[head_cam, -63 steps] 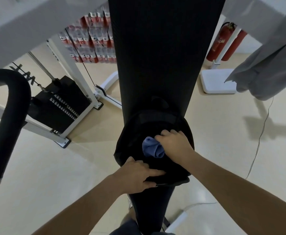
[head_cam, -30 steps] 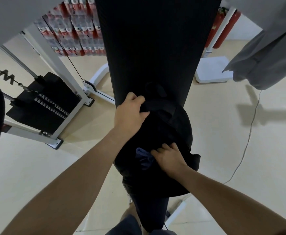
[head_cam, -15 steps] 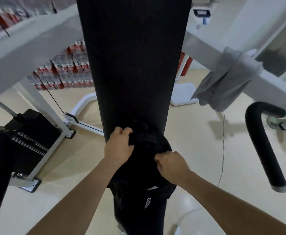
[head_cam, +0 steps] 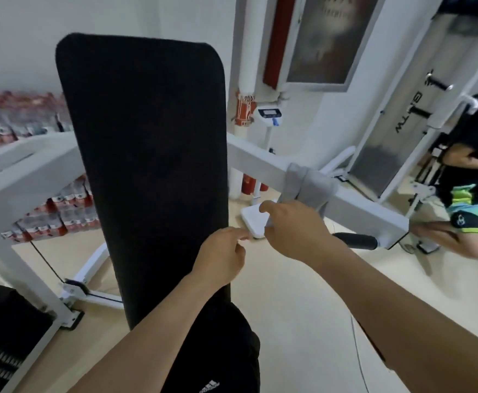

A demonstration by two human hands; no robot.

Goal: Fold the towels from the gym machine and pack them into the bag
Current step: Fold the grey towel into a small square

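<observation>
A grey towel (head_cam: 310,185) hangs over the white bar (head_cam: 360,211) of the gym machine, right of centre. My right hand (head_cam: 291,228) is stretched out just below and left of the towel, fingers apart, holding nothing. Lower and further left, my left hand (head_cam: 222,258) hovers in front of the black back pad (head_cam: 147,154), fingers loosely curled and empty. The black bag (head_cam: 232,358) with a white logo rests at the foot of the pad, under my left forearm. The blue towel is out of sight.
A white machine frame (head_cam: 19,177) runs across the left, with a black weight stack (head_cam: 2,336) at the bottom left. Packs of bottles (head_cam: 59,214) stand behind. A person (head_cam: 473,194) crouches at the far right. A white floor scale (head_cam: 253,224) lies beyond my hands.
Both hands have let go of the bag and risen toward the grey towel on the bar. The view has tilted up from the bag to the machine.
</observation>
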